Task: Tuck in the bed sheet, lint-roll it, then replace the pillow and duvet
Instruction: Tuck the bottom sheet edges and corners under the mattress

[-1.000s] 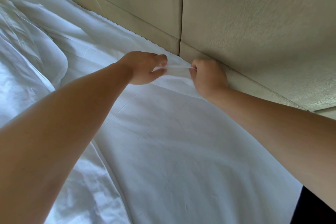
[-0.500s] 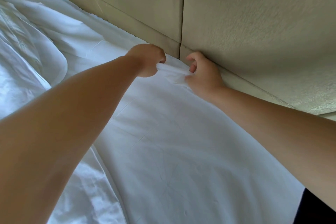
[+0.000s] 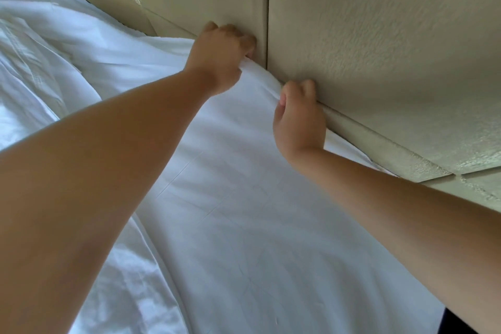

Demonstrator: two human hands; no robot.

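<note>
A white bed sheet (image 3: 244, 211) covers the mattress and runs up to the cream padded headboard (image 3: 379, 49). My left hand (image 3: 219, 59) grips the sheet's top edge with curled fingers, knuckles against the headboard. My right hand (image 3: 298, 119) sits a little to the right, fingers curled over the sheet edge where it meets the headboard's lower ledge. A short stretch of sheet edge is bunched between the two hands. A rumpled white duvet (image 3: 35, 68) lies at the left. No pillow or lint roller is in view.
The headboard has vertical seams (image 3: 268, 8) and a lower ledge (image 3: 393, 149) running along the mattress. A dark strip (image 3: 458, 323) shows at the bottom right past the sheet's side edge.
Both hands have pushed further toward the headboard with the sheet edge. The left hand has risen against the panel, and the gap between the hands has widened.
</note>
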